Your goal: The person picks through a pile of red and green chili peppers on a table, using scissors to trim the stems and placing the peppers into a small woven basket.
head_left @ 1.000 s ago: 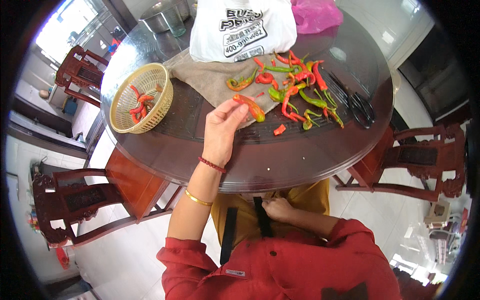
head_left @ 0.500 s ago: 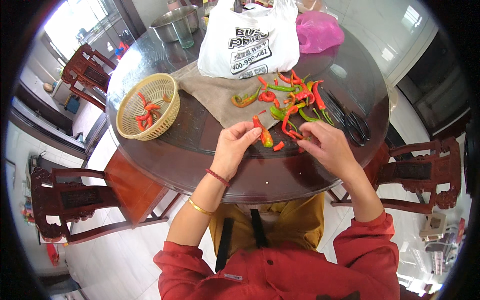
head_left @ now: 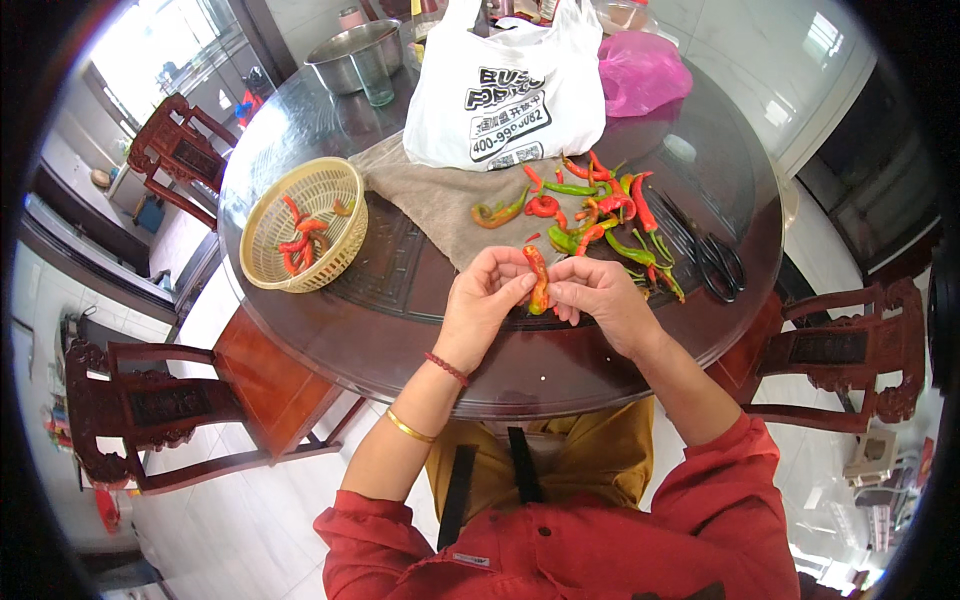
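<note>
A short red-and-green chili pepper (head_left: pixel 537 279) stands between my two hands near the table's front edge. My left hand (head_left: pixel 488 302) pinches it between thumb and fingers from the left. From the right, my right hand (head_left: pixel 608 302) is closed with thumb and fingertips at the pepper's lower part. Just beyond my hands lies a loose pile of red and green chili peppers (head_left: pixel 622 207), some curled, partly on a grey-brown cloth (head_left: pixel 420 200). A yellow plastic basket (head_left: pixel 262 222) to the left holds several red chili pieces (head_left: pixel 303 242).
Black-handled scissors (head_left: pixel 718 265) lie right of the peppers on the round dark table (head_left: pixel 460 385). Behind stand a white plastic bag (head_left: pixel 560 110), a pink bag (head_left: pixel 645 75), a metal pot (head_left: pixel 345 50) and a glass (head_left: pixel 373 80). Wooden chairs (head_left: pixel 170 400) flank the table.
My right hand has moved left from beside the pile to the pepper in my left hand. The red bit that lay between my hands no longer shows. The view has shifted slightly.
</note>
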### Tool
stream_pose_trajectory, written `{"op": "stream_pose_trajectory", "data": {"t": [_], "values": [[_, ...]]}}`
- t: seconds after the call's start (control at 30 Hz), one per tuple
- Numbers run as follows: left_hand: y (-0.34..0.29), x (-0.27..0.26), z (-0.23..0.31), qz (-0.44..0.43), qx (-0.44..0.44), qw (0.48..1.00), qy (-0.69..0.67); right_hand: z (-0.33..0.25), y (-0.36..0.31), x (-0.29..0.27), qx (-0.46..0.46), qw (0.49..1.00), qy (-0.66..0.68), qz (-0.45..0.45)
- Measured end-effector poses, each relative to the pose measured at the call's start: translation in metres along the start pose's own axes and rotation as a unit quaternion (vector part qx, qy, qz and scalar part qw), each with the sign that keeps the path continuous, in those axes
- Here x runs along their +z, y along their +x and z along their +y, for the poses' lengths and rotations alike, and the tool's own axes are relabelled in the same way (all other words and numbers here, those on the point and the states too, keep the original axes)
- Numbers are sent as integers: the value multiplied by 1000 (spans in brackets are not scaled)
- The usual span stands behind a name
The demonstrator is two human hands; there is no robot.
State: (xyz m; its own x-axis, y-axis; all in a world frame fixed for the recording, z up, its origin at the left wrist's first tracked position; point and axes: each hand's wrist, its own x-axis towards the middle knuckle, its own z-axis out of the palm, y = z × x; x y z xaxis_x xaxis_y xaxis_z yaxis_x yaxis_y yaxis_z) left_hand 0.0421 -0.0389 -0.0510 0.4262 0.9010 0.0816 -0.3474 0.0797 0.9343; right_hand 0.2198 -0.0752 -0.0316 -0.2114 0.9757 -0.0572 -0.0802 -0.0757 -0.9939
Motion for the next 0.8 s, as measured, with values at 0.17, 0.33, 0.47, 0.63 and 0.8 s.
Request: {"op": "stream_pose_trajectory", "data": {"t": [0.17, 0.33, 0.47, 0.63, 0.8], "values": [[-2, 6, -3, 62, 66, 974, 206, -6, 0, 3, 9, 995, -86, 56], [-6, 16, 2, 90, 234, 893, 373, -8, -1, 10, -120, 936, -313, 106], [-5, 10, 0, 82, 232, 870, 428, -11, -1, 18, -185, 885, -408, 128], [-6, 12, 3, 48, 221, 859, 459, -6, 2, 18, -141, 914, -362, 118], [-6, 11, 1, 38, 230, 834, 500, 7, 5, 14, -161, 903, -382, 115]]}}
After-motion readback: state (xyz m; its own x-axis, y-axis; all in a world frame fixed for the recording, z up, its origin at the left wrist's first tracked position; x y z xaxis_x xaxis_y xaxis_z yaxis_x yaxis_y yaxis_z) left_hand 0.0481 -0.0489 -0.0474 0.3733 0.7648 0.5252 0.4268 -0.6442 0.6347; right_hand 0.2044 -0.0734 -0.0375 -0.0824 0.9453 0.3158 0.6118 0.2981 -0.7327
